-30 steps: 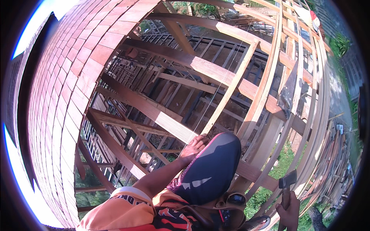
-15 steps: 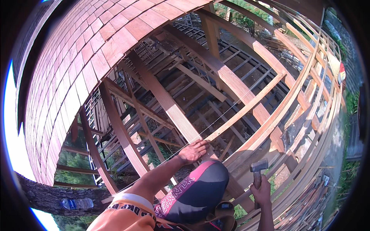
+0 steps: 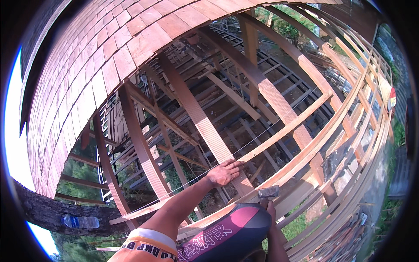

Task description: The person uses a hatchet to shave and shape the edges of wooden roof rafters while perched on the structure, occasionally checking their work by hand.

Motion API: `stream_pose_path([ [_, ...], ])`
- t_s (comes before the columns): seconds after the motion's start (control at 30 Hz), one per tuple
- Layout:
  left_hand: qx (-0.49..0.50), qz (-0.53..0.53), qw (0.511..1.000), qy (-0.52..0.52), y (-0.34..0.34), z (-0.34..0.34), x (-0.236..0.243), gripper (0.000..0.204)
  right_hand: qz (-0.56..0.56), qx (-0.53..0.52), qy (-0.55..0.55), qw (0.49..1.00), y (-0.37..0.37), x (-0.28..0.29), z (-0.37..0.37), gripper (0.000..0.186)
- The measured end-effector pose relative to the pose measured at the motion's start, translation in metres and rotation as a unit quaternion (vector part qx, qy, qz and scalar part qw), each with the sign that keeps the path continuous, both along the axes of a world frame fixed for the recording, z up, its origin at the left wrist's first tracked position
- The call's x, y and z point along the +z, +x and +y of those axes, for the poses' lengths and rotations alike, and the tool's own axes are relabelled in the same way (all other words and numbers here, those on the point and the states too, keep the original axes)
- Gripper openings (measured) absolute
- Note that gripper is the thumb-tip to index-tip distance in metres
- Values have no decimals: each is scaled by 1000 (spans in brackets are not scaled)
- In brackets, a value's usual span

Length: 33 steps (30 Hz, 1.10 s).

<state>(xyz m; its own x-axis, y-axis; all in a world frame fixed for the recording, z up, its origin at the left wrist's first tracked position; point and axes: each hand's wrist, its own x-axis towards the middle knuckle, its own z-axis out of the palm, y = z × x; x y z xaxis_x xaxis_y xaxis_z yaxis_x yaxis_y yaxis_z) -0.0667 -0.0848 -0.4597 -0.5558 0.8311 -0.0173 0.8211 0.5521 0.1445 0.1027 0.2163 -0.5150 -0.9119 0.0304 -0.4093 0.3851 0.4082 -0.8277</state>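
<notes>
- The left hand [image 3: 224, 174] lies palm down, fingers nearly straight, across the grooved rafter [image 3: 203, 118]; it presses rather than grips, fingertips at the pale batten [image 3: 288, 126]
- The right hand [image 3: 269, 206] is closed round the handle of the hammer [image 3: 268, 191], right of the rafter's near end; whether the head touches wood I cannot tell
- The batten slants away to the right from the rafter; whether it ends under the fingers is hidden
- The step in hand looks like steadying the batten on the rafter; a next move with the hammer would call for fingers clear of the striking spot, and I see no nail
- A taut string [image 3: 266, 137] crosses the rafter just beside the left hand
- Left of the rafter, wooden shingles [image 3: 109, 52] cover the roof; a clear bottle [image 3: 80, 222] lies against a dark trunk [image 3: 39, 209]
</notes>
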Motion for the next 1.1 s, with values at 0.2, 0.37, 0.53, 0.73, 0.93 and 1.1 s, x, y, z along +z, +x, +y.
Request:
stream_pose_path([
  [0.2, -9, -15, 1000, -12, -1, -3, 2, 35, -61, -4, 111, 992, 4, -34, -4, 66],
  [0.37, -13, -11, 999, 31, -3, -3, -2, 39, -14, -39, 111, 993, 5, -17, -11, 63],
  [0.53, -17, -40, 999, 7, -4, -5, -5, 41, -63, -35, 150, 986, 2, -6, -15, 61],
  [0.73, -13, -29, 999, 10, 0, -4, 7, 40, -78, -63, 186, 978, 10, -65, -10, 54],
  [0.93, -9, 13, 998, 57, 0, 0, -1, 34, 36, -26, 127, 991, 5, -6, -12, 50],
  [1.1, -2, 44, 999, 15, 3, 3, 2, 31, 60, -23, 122, 990, 4, -12, -11, 50],
])
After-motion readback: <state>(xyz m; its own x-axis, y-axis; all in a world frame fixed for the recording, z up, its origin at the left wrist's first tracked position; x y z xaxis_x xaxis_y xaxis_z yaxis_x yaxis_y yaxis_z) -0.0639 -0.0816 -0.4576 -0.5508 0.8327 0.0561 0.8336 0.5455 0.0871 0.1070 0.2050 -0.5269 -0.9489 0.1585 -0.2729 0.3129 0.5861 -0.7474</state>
